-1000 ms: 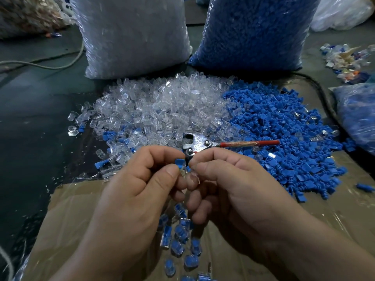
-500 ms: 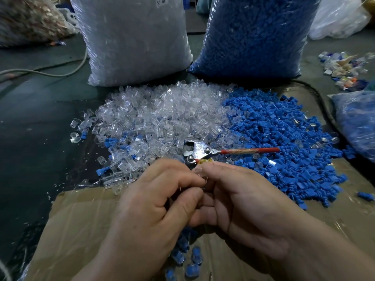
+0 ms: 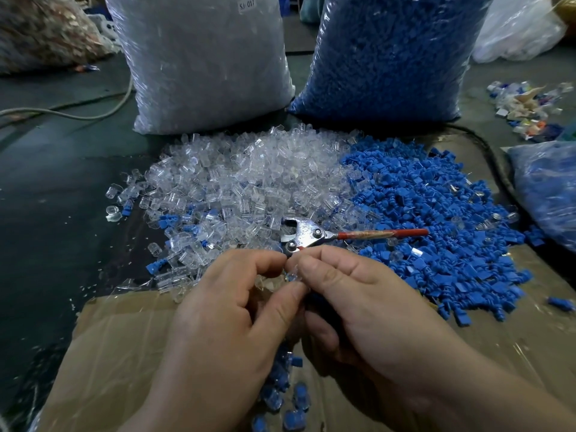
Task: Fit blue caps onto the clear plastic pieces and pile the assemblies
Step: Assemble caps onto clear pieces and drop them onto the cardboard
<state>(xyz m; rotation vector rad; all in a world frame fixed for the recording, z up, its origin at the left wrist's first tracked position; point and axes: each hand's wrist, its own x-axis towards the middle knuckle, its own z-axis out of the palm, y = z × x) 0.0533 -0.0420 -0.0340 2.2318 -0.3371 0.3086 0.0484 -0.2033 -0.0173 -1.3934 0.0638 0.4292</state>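
Two tall plastic sacks stand at the far side, one of clear parts (image 3: 202,63) on the left and one of blue parts (image 3: 383,54) on the right. In front of them lie a heap of clear plastic pieces (image 3: 249,182) and, touching it on the right, a heap of blue caps (image 3: 420,213). Red-handled pliers (image 3: 311,233) lie across where the heaps meet, just beyond the fingertips. A pale cable (image 3: 62,112) runs along the far left, and another bag of blue parts (image 3: 548,188) sits at the right edge.

Near the middle, over a sheet of cardboard (image 3: 118,338), the left hand (image 3: 218,322) and right hand (image 3: 367,307) meet, each pinching one small clear piece (image 3: 293,274) between thumb and forefinger. The knuckles hide most of it; I cannot tell whether a cap is on it. Below the hands, on the cardboard, lies a small pile of assemblies (image 3: 280,394), clear bodies with blue inside.
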